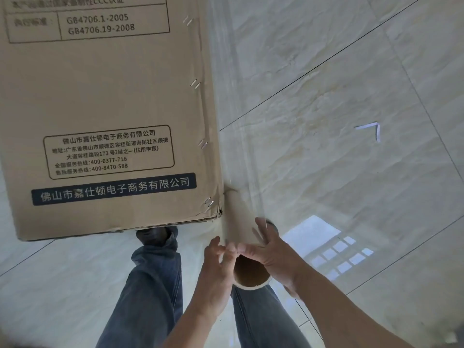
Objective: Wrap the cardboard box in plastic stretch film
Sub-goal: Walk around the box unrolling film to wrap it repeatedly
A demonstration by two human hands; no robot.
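Pale marble-look floor tiles [339, 101] with dark grout lines fill the right and bottom of frame; a window reflection shows lower right. Cardboard box [105, 101] takes the upper left, standing on the floor, its top and left side cut off by the frame edge. Printed label panels and Chinese text on the near face, the topmost print blurred. Staples run down the box's right edge; the lower right corner is dented and torn.

Stretch film roll [239, 222] stands just beside that right edge, lower centre, its brown cardboard core open toward the camera. Film [238, 96] rises from the roll along the box's right side toward the top of frame; it is transparent and streaky, so exactly where it touches the box is hard to make out.

Left hand [218, 270] is at the near end of the roll, fingers curled onto the core rim; the fingertips are motion-blurred. Right hand [273, 252] wraps the roll from the right, fingers clamped around it, thumb side partly hidden behind the core. Both forearms enter from the bottom edge, cut off.

Blue jeans [155, 285] below the hands, a dark shoe [153, 234] partly tucked under the box's bottom edge. White angle-shaped scrap [371, 130] on the floor, right of centre, well apart from the box.
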